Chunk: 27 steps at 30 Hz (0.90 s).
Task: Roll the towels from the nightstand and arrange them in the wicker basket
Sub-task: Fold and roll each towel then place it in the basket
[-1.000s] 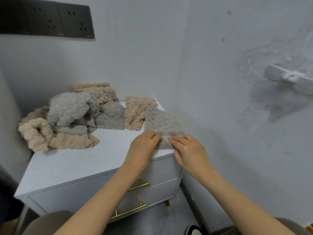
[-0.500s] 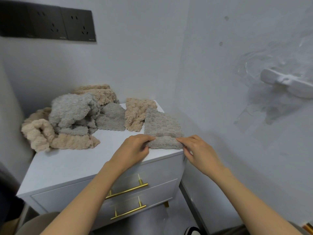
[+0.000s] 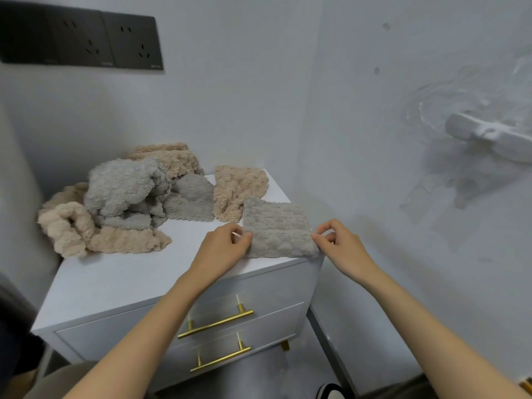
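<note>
Left hand (image 3: 221, 249) and right hand (image 3: 344, 249), fingers (image 3: 243, 240) curled, pinch opposite edges of a flat grey waffle-textured towel (image 3: 276, 228) on the white nightstand surface (image 3: 115, 277); lettering on the black wall sockets (image 3: 86, 41) unreadable.

The left hand (image 3: 227, 243) and the right hand (image 3: 339, 243) are bare, with short fingernails. The left forearm (image 3: 161, 321) and the right forearm (image 3: 417, 318) are bare too, slender and smooth, uncovered all the way to the lower edge of the view. Below them show grey-brown cloth trousers (image 3: 54, 381), seen near both lower corners, and the toe of a black shoe with a white edge (image 3: 331, 392).
</note>
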Motion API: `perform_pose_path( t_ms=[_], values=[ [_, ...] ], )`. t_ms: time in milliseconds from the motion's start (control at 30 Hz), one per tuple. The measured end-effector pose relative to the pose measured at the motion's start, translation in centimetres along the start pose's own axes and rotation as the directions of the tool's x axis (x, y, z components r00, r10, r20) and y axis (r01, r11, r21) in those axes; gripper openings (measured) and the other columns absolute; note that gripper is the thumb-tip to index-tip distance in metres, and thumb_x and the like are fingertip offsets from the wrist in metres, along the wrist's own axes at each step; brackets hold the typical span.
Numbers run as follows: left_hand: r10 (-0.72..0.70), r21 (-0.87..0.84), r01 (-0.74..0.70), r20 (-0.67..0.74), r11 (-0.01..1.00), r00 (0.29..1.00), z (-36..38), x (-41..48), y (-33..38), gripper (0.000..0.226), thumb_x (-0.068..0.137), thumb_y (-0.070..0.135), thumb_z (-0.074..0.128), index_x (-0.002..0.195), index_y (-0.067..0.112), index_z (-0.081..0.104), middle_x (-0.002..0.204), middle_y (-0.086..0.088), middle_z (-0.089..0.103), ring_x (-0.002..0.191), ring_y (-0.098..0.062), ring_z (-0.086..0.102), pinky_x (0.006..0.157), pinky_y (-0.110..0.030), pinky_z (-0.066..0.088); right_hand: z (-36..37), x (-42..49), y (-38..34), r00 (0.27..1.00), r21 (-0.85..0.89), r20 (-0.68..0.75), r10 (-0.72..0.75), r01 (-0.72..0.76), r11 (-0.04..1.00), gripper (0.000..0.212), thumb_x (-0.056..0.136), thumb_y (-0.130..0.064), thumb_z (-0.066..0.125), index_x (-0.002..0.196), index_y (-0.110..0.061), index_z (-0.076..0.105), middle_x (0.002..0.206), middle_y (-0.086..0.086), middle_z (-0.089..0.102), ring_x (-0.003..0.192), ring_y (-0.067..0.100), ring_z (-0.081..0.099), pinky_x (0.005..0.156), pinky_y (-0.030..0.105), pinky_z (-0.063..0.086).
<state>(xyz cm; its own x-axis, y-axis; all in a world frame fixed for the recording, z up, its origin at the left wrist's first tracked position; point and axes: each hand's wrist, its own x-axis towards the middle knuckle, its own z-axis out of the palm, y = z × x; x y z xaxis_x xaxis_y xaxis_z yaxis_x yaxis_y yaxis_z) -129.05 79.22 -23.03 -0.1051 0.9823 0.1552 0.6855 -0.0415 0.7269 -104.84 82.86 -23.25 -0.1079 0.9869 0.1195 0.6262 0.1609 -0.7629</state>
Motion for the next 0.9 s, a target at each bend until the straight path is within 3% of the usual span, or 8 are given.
perform_pose_path(
  t_ms=[100, 200, 267, 400, 500, 633, 700, 900],
  values=[
    [0.001, 0.136, 0.012, -0.096, 0.991, 0.995, 0.3, -0.4, 0.5, 0.018, 0.091, 0.041, 0.05, 0.095, 0.024, 0.053, 0.07, 0.006, 0.063, 0.065, -0.008, 0.057, 0.056, -0.027, 0.043, 0.4, -0.2, -0.2, 0.998, -0.109, -0.067, -0.012, 0.005, 0.994, 0.013, 0.094, -0.036, 0.057, 0.098, -0.023, 0.055, 0.075, -0.001, 0.065, 0.069, 0.012, 0.056, 0.059, 0.027, 0.041],
    [0.171, 0.277, -0.112, -0.2, 0.954, 0.965, 0.7, -0.6, 0.6, 0.017, 0.093, 0.034, 0.049, 0.106, 0.023, 0.052, 0.088, 0.006, 0.06, 0.082, -0.014, 0.055, 0.062, -0.03, 0.045, 0.8, -0.3, -0.4, 0.96, -0.281, -0.175, -0.22, 0.166, 0.945, 0.01, 0.093, -0.027, 0.057, 0.103, -0.028, 0.055, 0.082, -0.01, 0.058, 0.079, 0.01, 0.05, 0.059, 0.027, 0.039],
    [0.372, 0.315, -0.3, -0.201, 0.901, 0.906, 1.3, -0.3, 0.4, 0.018, 0.092, 0.02, 0.053, 0.109, 0.018, 0.057, 0.1, 0.001, 0.057, 0.091, -0.017, 0.052, 0.065, -0.028, 0.043, 1.2, -0.3, -0.6, 0.889, -0.377, -0.184, -0.42, 0.331, 0.865, 0.018, 0.091, -0.014, 0.054, 0.103, -0.025, 0.059, 0.091, -0.008, 0.055, 0.089, 0.012, 0.049, 0.062, 0.031, 0.044],
    [0.602, 0.439, -0.512, -0.087, 0.738, 0.794, 1.7, -0.2, 0.3, 0.026, 0.079, 0.002, 0.063, 0.103, 0.013, 0.063, 0.096, -0.003, 0.057, 0.08, -0.021, 0.052, 0.058, -0.027, 0.039, 1.8, -0.4, -0.7, 0.735, -0.537, -0.035, -0.678, 0.558, 0.633, 0.029, 0.082, -0.009, 0.045, 0.099, -0.02, 0.066, 0.095, -0.004, 0.062, 0.086, 0.018, 0.053, 0.054, 0.031, 0.049],
    [0.624, 0.488, -0.547, 0.008, 0.68, 0.782, 1.6, -0.2, -0.2, 0.035, 0.074, 0.0, 0.066, 0.107, 0.014, 0.063, 0.099, -0.004, 0.061, 0.081, -0.023, 0.058, 0.059, -0.031, 0.048, 1.8, -0.3, -0.2, 0.723, -0.585, 0.071, -0.688, 0.588, 0.558, 0.034, 0.077, -0.006, 0.054, 0.107, -0.017, 0.066, 0.101, -0.002, 0.066, 0.088, 0.021, 0.058, 0.061, 0.029, 0.052],
    [0.617, 0.461, -0.579, 0.083, 0.672, 0.783, 1.1, -0.2, -1.2, 0.039, 0.087, 0.021, 0.051, 0.124, 0.013, 0.06, 0.119, -0.001, 0.063, 0.099, -0.021, 0.063, 0.075, -0.03, 0.054, 1.5, -0.8, 0.8, 0.767, -0.574, 0.178, -0.617, 0.59, 0.568, 0.049, 0.081, -0.016, 0.06, 0.13, -0.012, 0.057, 0.128, 0.002, 0.06, 0.114, 0.023, 0.057, 0.084, 0.033, 0.054],
    [0.602, 0.437, -0.581, 0.106, 0.687, 0.792, 1.0, -0.3, -1.6, 0.045, 0.086, 0.017, 0.058, 0.131, 0.014, 0.056, 0.129, -0.001, 0.059, 0.109, -0.021, 0.061, 0.082, -0.03, 0.053, 1.5, -0.9, 1.1, 0.776, -0.568, 0.2, -0.598, 0.589, 0.575, 0.054, 0.084, -0.017, 0.06, 0.137, -0.013, 0.052, 0.136, 0.002, 0.055, 0.121, 0.022, 0.053, 0.09, 0.034, 0.051],
    [0.538, 0.354, -0.544, 0.126, 0.761, 0.834, 0.3, -0.1, -2.2, 0.05, 0.091, 0.012, 0.056, 0.139, 0.022, 0.047, 0.143, 0.004, 0.048, 0.126, -0.02, 0.05, 0.093, -0.035, 0.05, 1.0, -0.9, 1.1, 0.795, -0.493, 0.134, -0.592, 0.572, 0.656, 0.046, 0.089, -0.01, 0.057, 0.135, -0.017, 0.055, 0.132, -0.001, 0.059, 0.117, 0.021, 0.055, 0.088, 0.031, 0.05]
  ],
)
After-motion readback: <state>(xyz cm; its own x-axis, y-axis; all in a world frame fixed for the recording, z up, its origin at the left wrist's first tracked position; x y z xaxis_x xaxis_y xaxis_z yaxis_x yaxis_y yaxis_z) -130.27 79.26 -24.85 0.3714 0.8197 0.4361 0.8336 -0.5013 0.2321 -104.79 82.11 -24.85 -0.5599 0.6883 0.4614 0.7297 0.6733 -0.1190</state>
